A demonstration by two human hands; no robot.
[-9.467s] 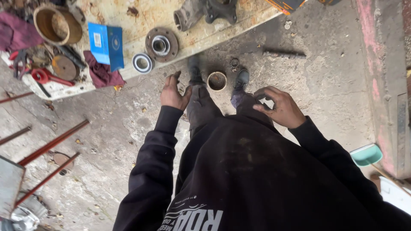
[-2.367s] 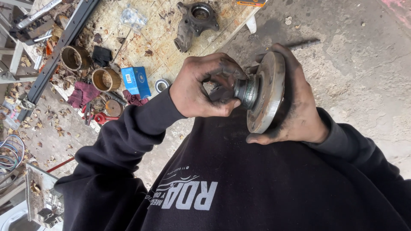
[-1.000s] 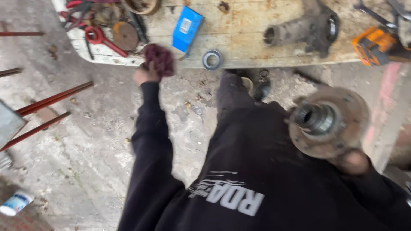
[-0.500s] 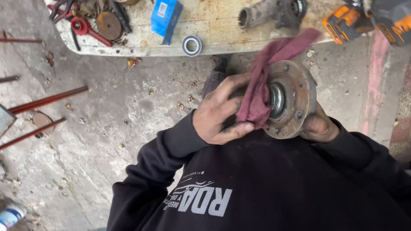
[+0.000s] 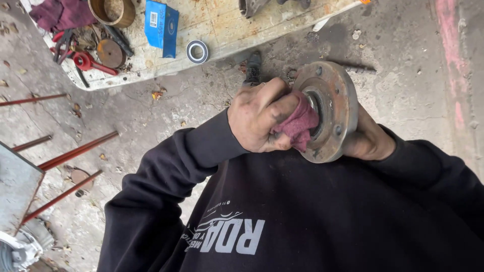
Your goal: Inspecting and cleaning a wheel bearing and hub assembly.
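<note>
The left hand (image 5: 259, 118) is clenched around a dark red rag (image 5: 297, 125), pressing it into the centre of a rusty wheel hub (image 5: 333, 108). The right hand (image 5: 368, 141) grips that hub from behind, at chest height. Beyond, a bearing (image 5: 197, 51) and blue box (image 5: 161, 27) lie near the board's (image 5: 227, 30) edge.

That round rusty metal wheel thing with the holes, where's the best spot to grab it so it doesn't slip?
Probably by the back, as the right hand does now: palm behind the rusty hub flange, fingers around its thick rim. The broad flat disc gives a steady hold, and it leaves the front centre hole free for the left hand pressing the red rag into it.
</note>
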